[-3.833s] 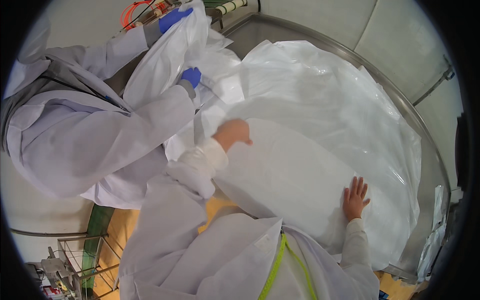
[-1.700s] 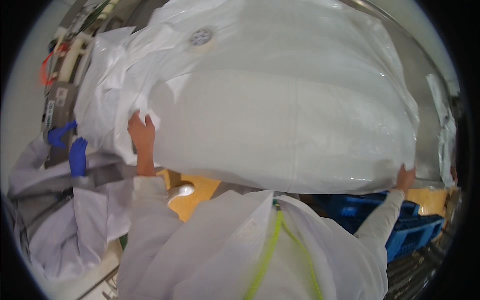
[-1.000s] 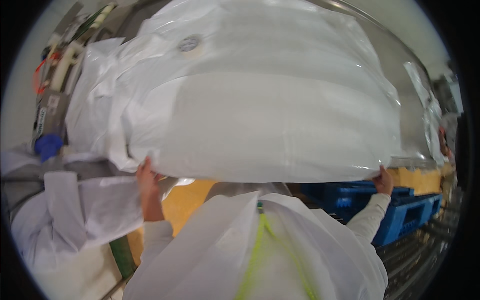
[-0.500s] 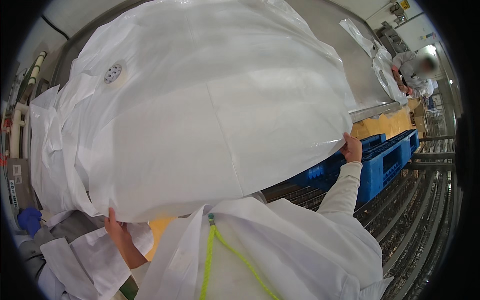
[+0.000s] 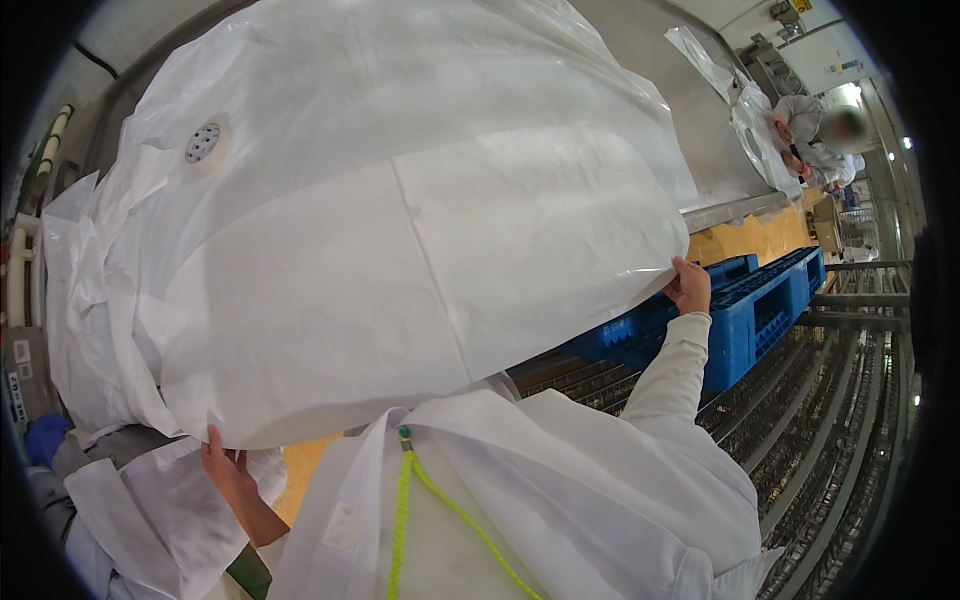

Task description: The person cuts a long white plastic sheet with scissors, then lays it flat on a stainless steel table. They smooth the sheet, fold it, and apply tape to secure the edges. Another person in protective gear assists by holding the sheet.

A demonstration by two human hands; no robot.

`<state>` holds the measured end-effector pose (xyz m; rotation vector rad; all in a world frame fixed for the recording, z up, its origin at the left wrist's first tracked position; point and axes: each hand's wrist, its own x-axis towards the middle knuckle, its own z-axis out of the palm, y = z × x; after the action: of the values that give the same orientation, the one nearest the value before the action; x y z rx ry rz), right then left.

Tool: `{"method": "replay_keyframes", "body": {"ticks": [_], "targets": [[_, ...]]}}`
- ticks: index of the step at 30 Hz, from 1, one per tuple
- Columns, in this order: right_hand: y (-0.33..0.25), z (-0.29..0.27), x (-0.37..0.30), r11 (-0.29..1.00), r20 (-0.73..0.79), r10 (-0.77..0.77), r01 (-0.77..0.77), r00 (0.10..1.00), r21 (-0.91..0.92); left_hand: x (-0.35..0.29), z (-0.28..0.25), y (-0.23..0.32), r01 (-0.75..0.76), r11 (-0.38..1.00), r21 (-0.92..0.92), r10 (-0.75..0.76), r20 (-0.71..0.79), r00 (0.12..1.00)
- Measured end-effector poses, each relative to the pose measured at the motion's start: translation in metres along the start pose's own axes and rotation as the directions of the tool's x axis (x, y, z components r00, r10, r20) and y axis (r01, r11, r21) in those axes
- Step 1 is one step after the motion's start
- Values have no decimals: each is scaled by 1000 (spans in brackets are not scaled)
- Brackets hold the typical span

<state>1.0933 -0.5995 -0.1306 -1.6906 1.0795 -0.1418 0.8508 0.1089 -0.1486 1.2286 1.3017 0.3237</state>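
A wide white plastic sheet (image 5: 420, 220) with a crease down its middle is spread over a metal table (image 5: 705, 150). My right hand (image 5: 689, 287) pinches its near right edge between thumb and fingers. At the near left edge my left hand (image 5: 228, 468) has its fingers closed on the sheet, partly hidden under it. Between my hands the sheet's edge hangs just in front of my white coat (image 5: 560, 480). On the sheet's far left lies a round white ring-shaped thing (image 5: 204, 144) with a dark-spotted centre, perhaps a tape roll.
Blue plastic pallets (image 5: 745, 325) stand to the right, beside metal racks (image 5: 830, 420). A person's blue-gloved hand (image 5: 46, 440) is at the left edge, close to the sheet. Another person (image 5: 820, 135) works at the far right by crumpled clear plastic (image 5: 758, 140). A yellow-green cord (image 5: 402, 510) hangs down my front.
The whole view has shifted a little, so things sit slightly further left. Both hands keep their hold on the sheet's near edge, and the sheet's folds have changed slightly.
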Motion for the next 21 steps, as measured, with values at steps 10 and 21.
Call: {"method": "replay_keyframes", "body": {"ticks": [10, 21], "targets": [[4, 1, 2, 999, 22, 41, -41, 999, -11, 2, -2, -7, 23, 998, 54, -22, -18, 1000], [16, 2, 15, 998, 12, 70, -70, 997, 5, 3, -3, -13, 37, 987, 159, -30, -49, 998]]}}
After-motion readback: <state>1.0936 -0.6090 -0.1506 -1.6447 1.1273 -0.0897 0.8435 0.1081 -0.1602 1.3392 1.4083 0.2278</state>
